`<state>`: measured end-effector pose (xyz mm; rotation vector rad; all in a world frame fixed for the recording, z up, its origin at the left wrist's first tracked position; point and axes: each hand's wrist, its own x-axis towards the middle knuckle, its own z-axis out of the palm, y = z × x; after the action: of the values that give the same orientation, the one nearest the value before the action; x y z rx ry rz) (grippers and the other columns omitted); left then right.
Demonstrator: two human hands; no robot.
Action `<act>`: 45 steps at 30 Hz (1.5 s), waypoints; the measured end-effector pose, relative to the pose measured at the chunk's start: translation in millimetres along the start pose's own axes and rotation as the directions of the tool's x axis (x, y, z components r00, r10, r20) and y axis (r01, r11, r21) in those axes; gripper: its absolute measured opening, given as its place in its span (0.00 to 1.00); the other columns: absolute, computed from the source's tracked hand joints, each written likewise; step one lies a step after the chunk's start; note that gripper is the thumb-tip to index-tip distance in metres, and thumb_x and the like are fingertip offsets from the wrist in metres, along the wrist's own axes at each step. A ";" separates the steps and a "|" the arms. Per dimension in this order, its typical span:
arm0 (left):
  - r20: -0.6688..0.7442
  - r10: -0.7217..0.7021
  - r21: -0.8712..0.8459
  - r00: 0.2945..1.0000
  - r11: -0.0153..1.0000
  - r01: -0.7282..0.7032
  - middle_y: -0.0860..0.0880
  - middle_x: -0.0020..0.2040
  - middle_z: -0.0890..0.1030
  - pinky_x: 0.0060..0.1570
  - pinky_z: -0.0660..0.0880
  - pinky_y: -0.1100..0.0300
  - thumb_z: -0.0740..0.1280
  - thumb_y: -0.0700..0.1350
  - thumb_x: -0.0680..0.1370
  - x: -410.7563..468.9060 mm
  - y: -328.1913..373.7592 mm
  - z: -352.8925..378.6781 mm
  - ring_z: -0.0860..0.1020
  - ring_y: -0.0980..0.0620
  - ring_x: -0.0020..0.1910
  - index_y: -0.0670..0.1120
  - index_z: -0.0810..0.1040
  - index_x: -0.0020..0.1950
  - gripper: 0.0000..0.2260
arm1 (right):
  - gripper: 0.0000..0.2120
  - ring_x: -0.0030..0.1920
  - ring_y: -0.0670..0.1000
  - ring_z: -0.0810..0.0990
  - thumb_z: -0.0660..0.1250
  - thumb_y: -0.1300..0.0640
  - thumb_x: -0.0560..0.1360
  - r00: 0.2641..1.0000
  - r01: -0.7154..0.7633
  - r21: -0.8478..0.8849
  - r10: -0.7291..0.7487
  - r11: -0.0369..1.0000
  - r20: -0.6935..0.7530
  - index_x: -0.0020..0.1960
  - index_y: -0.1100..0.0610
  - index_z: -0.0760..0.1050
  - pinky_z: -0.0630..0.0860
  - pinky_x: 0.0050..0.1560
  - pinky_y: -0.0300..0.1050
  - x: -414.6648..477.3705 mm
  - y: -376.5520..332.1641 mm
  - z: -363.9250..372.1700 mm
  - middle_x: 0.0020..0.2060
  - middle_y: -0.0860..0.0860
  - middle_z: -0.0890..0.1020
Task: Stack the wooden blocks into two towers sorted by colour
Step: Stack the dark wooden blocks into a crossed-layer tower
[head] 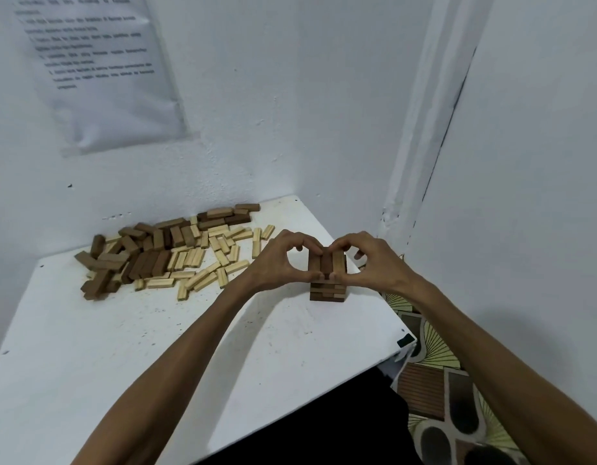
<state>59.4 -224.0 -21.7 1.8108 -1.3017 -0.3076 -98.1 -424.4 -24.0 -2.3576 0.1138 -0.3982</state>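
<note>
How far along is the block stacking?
Done: a short dark tower stands a few layers high. In hand: the left hand and right hand pinch its top layer. Left: the mixed pile of loose blocks, and no light tower is started.

One head cam, sited over the bench's (122,347) near edge, faces fwd & down. Close-in; wall (290,95) behind bench.

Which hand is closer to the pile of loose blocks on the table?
Left. The left hand grips the dark tower on the side facing the pile; the right hand grips the tower's other side, farther from it.
</note>
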 end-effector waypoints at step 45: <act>0.037 0.014 -0.033 0.999 0.999 -0.013 0.59 0.60 0.82 0.60 0.74 0.46 0.81 0.50 0.70 10.6 -16.3 11.8 0.75 0.47 0.59 0.55 0.82 0.57 0.18 | 0.26 0.63 0.43 0.75 0.80 0.50 0.71 1.000 -0.013 0.002 0.013 1.000 0.002 0.66 0.44 0.77 0.74 0.54 0.40 -0.8 13.2 2.9 0.59 0.37 0.79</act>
<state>67.1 -237.7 -38.2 1.7756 -1.3265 -0.3548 -97.6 -432.0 -35.2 -2.3543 0.1275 -0.3891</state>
